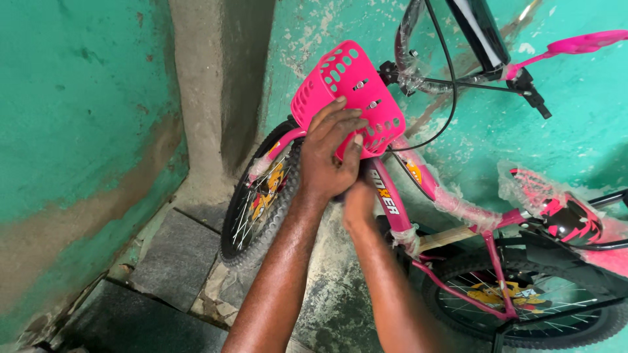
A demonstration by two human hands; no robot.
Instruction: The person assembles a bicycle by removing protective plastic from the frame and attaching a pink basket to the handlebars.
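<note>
Glossy pink moulded plastic for the perforated basket (347,91). Painted metal, shiny pink, on the bicycle frame (392,196), partly sleeved in clear crinkled plastic wrap (461,206). Matt black knobbly rubber on the front tyre (261,229); thin bright metal spokes (245,219). Rough, flaking green paint over plaster on the wall (78,98). Dull grey stone floor slabs (173,258).

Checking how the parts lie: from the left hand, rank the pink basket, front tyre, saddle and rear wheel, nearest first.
1. pink basket: under the left hand.
2. front tyre: just below-left.
3. saddle: far right.
4. rear wheel: lower right, close to call with the saddle.
</note>
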